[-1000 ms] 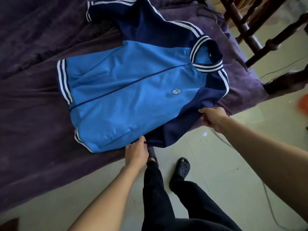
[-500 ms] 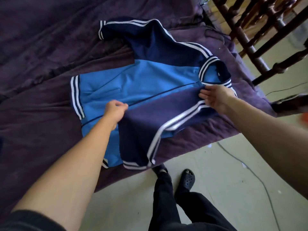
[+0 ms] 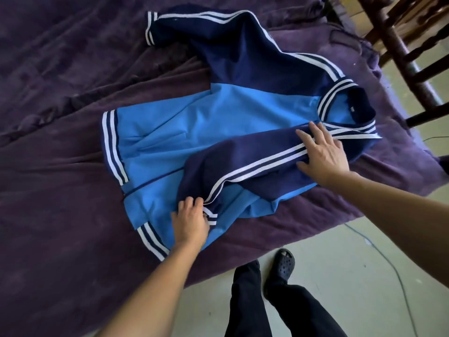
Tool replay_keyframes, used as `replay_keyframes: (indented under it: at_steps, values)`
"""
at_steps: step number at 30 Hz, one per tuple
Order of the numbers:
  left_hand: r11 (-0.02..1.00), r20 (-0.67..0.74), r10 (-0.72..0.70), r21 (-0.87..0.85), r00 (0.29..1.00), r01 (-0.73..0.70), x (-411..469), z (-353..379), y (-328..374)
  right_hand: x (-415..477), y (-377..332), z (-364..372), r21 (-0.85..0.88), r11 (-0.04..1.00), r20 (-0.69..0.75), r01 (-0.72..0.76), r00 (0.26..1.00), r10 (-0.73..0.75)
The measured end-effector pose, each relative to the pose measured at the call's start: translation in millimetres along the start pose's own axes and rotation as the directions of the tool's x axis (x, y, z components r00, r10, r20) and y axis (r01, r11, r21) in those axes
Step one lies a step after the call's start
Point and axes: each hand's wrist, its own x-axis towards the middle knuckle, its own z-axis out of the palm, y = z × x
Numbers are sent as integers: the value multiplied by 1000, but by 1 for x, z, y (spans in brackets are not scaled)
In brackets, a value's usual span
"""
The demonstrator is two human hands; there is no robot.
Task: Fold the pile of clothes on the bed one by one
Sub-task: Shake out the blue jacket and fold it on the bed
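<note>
Jacket [image 3: 218, 122] — one, left hand [image 3: 190, 223], right hand [image 3: 325, 154]

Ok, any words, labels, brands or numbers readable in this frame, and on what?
None can be read.
The small white tag inside the navy collar of the blue and navy zip-up track jacket: too small and blurred to read.

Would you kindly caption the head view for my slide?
Left hand holds the cuff of a navy sleeve folded across a blue jacket on purple bedding; right hand presses it flat.
</note>
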Motion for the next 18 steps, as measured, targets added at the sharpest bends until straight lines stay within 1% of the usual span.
replay_keyframes:
  at_steps: [1, 2, 3, 4, 5, 6, 7, 8, 9, 10, 11, 12, 13, 14, 15, 16, 17, 18]
  values:
    - [1000, -24, 30, -8, 999, -30, 8, -6, -3, 7, 1, -2, -71, 997, 32, -2, 999, 4]
    - [996, -32, 55, -67, 998, -57, 16, -13, -7, 12, 2, -4, -126, 992, 74, -13, 997, 23]
    - [982, -31, 56, -180, 998, -61, 23, -22, -10, 16, 4, -8, -152, 988, 100, -37, 994, 53]
    - [943, -15, 23, -333, 1000, -27, 31, -34, -13, 17, 5, -11, -151, 986, 118, -75, 989, 94]
    - [862, 19, -46, -504, 999, 50, 37, -49, -15, 16, 7, -14, -125, 987, 114, -105, 986, 119]
    - [732, 62, -143, -665, 988, 147, 46, -67, -15, 13, 11, -17, -92, 988, 102, -125, 986, 134]
    - [574, 98, -237, -788, 966, 221, 55, -89, -14, 11, 15, -21, -48, 990, 77, -133, 988, 136]
    - [427, 141, -294, -866, 945, 262, 65, -112, -14, 9, 19, -24, -2, 992, 50, -123, 991, 123]
    - [312, 200, -292, -905, 935, 291, 75, -137, -14, 7, 24, -29, 35, 994, 37, -103, 994, 102]
    - [222, 268, -233, -921, 935, 319, 84, -161, -13, 5, 28, -35, 63, 996, 45, -71, 997, 68]
    - [169, 314, -139, -927, 939, 334, 91, -186, -10, 3, 32, -43, 65, 997, 92, -33, 995, 27]
    - [194, 313, -54, -928, 948, 318, 99, -207, -7, 3, 35, -49, 31, 999, 150, 10, 989, -14]
    - [282, 278, 3, -922, 961, 266, 108, -226, -4, 2, 37, -53, -36, 997, 196, 61, 979, -53]
    - [390, 223, 27, -900, 975, 195, 116, -242, -1, 3, 37, -54, -122, 986, 212, 116, 973, -89]
    - [511, 152, 37, -852, 988, 112, 126, -255, 2, 5, 37, -55, -193, 970, 197, 148, 974, -109]
    - [640, 68, 42, -768, 997, 26, 136, -267, 5, 10, 38, -55, -213, 968, 158, 136, 982, -104]
    - [756, -25, 43, -653, 999, -49, 148, -278, 8, 18, 38, -58, -158, 984, 107, 87, 992, -70]
    - [845, -119, 37, -526, 992, -95, 160, -289, 10, 28, 39, -62, -34, 999, 58, 20, 998, -18]
